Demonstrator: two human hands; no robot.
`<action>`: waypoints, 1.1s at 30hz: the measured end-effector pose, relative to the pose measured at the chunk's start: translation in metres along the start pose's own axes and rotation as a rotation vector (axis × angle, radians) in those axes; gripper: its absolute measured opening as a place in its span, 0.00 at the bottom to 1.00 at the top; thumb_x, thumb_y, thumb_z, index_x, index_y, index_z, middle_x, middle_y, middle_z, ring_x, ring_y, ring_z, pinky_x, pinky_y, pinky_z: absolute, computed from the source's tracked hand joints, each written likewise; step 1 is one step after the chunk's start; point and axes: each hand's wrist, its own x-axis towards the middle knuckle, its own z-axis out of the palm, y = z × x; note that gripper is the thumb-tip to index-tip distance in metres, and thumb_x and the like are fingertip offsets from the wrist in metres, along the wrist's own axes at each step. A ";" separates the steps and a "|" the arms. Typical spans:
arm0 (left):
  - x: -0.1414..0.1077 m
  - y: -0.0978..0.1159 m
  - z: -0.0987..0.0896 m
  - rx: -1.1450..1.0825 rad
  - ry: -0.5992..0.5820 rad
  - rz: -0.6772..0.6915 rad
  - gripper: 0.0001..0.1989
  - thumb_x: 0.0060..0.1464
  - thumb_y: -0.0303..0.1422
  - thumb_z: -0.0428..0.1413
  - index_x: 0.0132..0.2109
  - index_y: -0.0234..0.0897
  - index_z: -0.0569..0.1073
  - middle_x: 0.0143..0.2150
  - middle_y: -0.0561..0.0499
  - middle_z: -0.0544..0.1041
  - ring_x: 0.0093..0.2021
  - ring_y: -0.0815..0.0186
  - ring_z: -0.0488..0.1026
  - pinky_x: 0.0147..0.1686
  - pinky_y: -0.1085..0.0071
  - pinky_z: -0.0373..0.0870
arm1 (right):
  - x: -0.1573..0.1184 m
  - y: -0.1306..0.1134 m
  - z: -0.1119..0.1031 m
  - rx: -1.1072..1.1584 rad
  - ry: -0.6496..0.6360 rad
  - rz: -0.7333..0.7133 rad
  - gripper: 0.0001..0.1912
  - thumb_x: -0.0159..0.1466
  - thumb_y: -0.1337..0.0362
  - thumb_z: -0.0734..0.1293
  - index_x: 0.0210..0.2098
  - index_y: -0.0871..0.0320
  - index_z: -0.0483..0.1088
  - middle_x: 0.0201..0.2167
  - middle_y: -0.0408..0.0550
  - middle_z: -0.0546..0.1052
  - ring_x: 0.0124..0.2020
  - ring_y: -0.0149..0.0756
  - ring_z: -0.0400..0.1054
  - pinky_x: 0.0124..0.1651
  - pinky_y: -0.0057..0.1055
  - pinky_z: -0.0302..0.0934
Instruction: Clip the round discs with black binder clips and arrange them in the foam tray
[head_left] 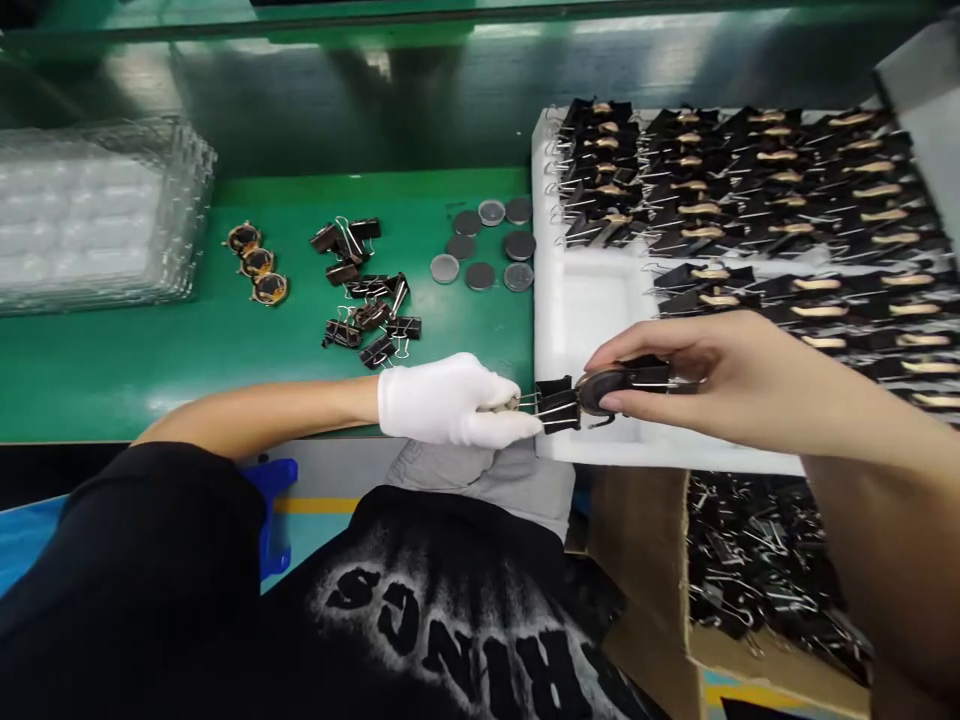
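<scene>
My left hand (454, 402), in a white glove, pinches the wire handles of a black binder clip (559, 405) above the front left edge of a white foam tray (555, 445). My bare right hand (739, 375) grips a round dark watch case (602, 388) between thumb and fingers. The clip's jaw is against the left side of the case; I cannot tell how far it bites. Another black binder clip (646, 374) is on the case's right side, partly covered by my fingers.
Rows of clipped cases (701, 210) fill much of the tray. On the green bench (292, 400) lie several loose binder clips (373, 315), three gold-rimmed watch cases (257, 262) and several dark discs (480, 276). Clear plastic trays (82, 215) are stacked left. A cardboard box (645, 560) of clips stands below.
</scene>
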 end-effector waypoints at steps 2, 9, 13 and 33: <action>-0.001 0.000 0.004 0.009 0.000 0.004 0.24 0.63 0.50 0.51 0.25 0.40 0.60 0.20 0.58 0.57 0.22 0.72 0.52 0.26 0.70 0.52 | 0.006 -0.004 -0.004 -0.007 -0.080 -0.016 0.11 0.57 0.53 0.80 0.38 0.49 0.85 0.33 0.43 0.85 0.31 0.38 0.78 0.32 0.33 0.73; 0.000 -0.001 0.004 0.002 0.018 -0.012 0.25 0.63 0.50 0.50 0.24 0.39 0.59 0.20 0.58 0.58 0.21 0.72 0.52 0.26 0.69 0.52 | 0.010 -0.010 0.003 -0.050 -0.102 -0.056 0.09 0.57 0.57 0.81 0.38 0.47 0.85 0.33 0.40 0.85 0.30 0.38 0.79 0.30 0.32 0.72; 0.000 0.001 0.000 -0.006 -0.005 -0.057 0.26 0.63 0.53 0.49 0.24 0.39 0.59 0.19 0.58 0.58 0.21 0.72 0.53 0.25 0.69 0.52 | 0.008 -0.008 0.007 0.001 -0.050 -0.020 0.10 0.55 0.55 0.82 0.36 0.48 0.85 0.32 0.41 0.85 0.30 0.39 0.78 0.33 0.33 0.73; 0.007 0.025 -0.023 -0.527 -0.092 -0.319 0.22 0.63 0.51 0.59 0.36 0.34 0.73 0.31 0.48 0.82 0.26 0.68 0.77 0.28 0.72 0.71 | -0.040 0.017 0.046 -0.323 0.516 -0.268 0.09 0.59 0.56 0.80 0.39 0.41 0.81 0.43 0.41 0.86 0.50 0.50 0.81 0.53 0.51 0.70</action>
